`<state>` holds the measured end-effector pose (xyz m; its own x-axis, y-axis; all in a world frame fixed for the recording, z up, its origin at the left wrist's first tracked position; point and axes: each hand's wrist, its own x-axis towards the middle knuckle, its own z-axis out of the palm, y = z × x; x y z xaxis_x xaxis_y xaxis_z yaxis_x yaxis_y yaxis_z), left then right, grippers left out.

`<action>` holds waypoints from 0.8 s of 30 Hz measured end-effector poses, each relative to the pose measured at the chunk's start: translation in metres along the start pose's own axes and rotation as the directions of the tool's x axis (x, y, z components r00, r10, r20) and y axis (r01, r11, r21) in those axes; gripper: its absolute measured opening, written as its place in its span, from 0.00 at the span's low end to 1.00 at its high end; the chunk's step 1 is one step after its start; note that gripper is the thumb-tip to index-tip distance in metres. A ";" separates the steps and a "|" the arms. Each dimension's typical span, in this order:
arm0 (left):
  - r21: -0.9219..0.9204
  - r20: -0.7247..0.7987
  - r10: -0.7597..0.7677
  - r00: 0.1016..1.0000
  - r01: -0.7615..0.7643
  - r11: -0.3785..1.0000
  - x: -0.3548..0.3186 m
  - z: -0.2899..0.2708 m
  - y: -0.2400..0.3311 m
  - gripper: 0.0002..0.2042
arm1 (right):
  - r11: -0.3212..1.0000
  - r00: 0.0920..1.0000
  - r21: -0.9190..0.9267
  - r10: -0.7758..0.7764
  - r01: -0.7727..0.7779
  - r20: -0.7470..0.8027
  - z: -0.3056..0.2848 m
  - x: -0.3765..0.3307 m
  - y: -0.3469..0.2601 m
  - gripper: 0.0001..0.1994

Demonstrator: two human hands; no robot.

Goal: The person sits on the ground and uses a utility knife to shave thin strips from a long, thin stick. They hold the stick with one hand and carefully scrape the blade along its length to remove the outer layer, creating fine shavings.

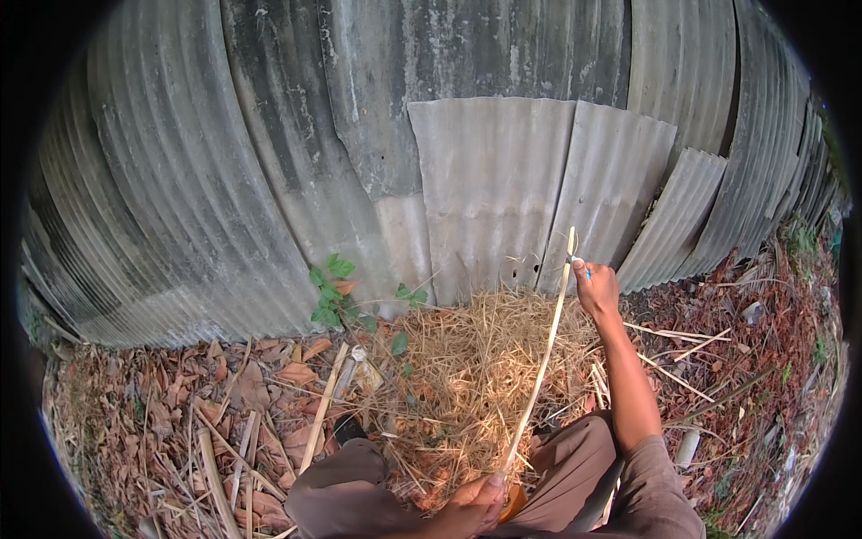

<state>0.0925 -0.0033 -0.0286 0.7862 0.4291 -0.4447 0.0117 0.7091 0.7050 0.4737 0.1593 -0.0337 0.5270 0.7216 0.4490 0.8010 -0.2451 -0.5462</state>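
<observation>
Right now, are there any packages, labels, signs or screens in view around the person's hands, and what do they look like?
None in view: no package, label, sign or screen.
The hands, left hand and right hand, hold only a long pale strip, over a straw pile before a grey corrugated sheet wall.

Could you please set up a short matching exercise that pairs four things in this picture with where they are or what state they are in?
Things:
1. thin pale strip
2. straw pile
3. green plant
4. right hand

Places or states:
A. growing at the foot of the corrugated wall
B. held stretched between both hands
C. raised, gripping the strip's far end
D. heaped on the ground in front of the knees

Pairs: 1-B, 2-D, 3-A, 4-C. The left hand holds the strip's near end.
</observation>
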 end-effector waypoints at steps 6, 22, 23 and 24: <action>0.177 -0.146 0.098 0.984 -0.072 0.982 0.003 -0.026 0.012 0.13 | 0.962 0.952 -0.118 0.262 -0.246 0.158 0.005 -0.010 0.019 0.45; 0.378 -0.281 0.498 0.820 -0.382 0.843 0.011 -0.028 0.049 0.13 | 0.768 0.662 0.143 -0.617 0.624 0.426 0.000 -0.124 -0.139 0.38; 0.412 -0.269 0.509 0.818 -0.380 0.828 0.010 -0.029 0.049 0.14 | 0.767 0.672 0.136 -0.621 0.627 0.403 0.001 -0.126 -0.138 0.38; 0.446 -0.256 0.520 0.815 -0.378 0.812 0.008 -0.029 0.050 0.14 | 0.766 0.682 0.130 -0.625 0.629 0.380 0.003 -0.128 -0.137 0.38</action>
<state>0.0815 0.0513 -0.0128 0.4886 0.8616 -0.1374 -0.0119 0.1641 0.9864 0.2958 0.1029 -0.0183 -0.2486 0.8913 0.3793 0.9084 0.3504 -0.2281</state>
